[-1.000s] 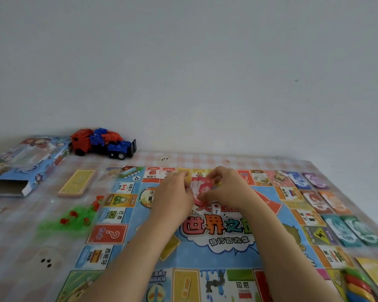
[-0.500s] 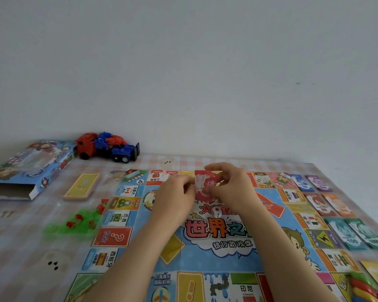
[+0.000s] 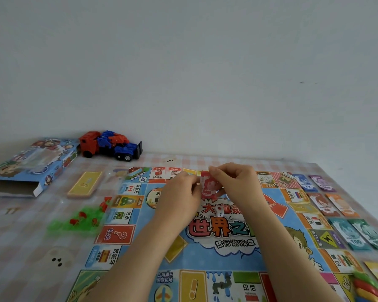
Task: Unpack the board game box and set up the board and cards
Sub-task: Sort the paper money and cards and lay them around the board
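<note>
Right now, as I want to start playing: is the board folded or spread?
Spread. The board lies flat on the table, squares showing along every visible edge, a die resting on it.

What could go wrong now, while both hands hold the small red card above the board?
1. The left hand and right hand pinch the red card from opposite sides; pulling apart could crease or tear it.
2. The die lies on the board just below the hands; a lowering wrist might knock it away.
3. The banknotes lie in rows close to the right edge of the table; a sweep of the right forearm might push some off.
</note>
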Demonstrator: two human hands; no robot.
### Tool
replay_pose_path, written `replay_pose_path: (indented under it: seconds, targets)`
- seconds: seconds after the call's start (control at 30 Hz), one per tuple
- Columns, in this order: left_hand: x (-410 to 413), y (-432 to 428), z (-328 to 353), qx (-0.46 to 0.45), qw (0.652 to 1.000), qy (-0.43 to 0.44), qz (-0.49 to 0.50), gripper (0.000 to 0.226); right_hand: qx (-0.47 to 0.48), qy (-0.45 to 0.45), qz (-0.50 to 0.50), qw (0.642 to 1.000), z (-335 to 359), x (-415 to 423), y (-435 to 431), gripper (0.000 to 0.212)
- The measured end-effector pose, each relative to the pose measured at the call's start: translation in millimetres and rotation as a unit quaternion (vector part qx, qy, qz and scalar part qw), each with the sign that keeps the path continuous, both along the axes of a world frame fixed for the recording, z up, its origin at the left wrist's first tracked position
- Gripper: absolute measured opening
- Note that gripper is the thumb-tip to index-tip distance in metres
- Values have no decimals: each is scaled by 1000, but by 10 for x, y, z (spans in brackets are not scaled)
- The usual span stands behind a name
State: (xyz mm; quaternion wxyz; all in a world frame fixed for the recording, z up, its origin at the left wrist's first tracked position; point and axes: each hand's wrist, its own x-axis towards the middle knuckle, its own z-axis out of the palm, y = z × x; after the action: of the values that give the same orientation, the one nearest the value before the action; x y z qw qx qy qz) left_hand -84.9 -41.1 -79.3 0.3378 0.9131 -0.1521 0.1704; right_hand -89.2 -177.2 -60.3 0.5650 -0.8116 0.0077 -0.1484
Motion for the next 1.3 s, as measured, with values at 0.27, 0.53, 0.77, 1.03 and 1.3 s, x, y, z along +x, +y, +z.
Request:
replay_pose_path:
  seconds: [0.27, 0.53, 0.77, 1.03, 1.3]
  targets:
    - [13, 23, 17, -27, 1000, -9, -9, 20, 57, -1, 8, 998, 47, -7, 4, 20]
    - [83, 184, 53, -46, 998, 20, 25, 28, -180, 49, -53, 981, -50, 60, -172, 23]
    - [77, 189, 6, -8, 997, 72, 25, 26, -373, 129, -19, 918, -86, 149, -52, 47]
    - [115, 195, -22, -26, 997, 73, 29, 19, -302, 122, -16, 945, -103, 157, -100, 35]
    - [115, 199, -22, -28, 997, 66, 32, 20, -278, 127, 7, 952, -81, 145, -114, 49]
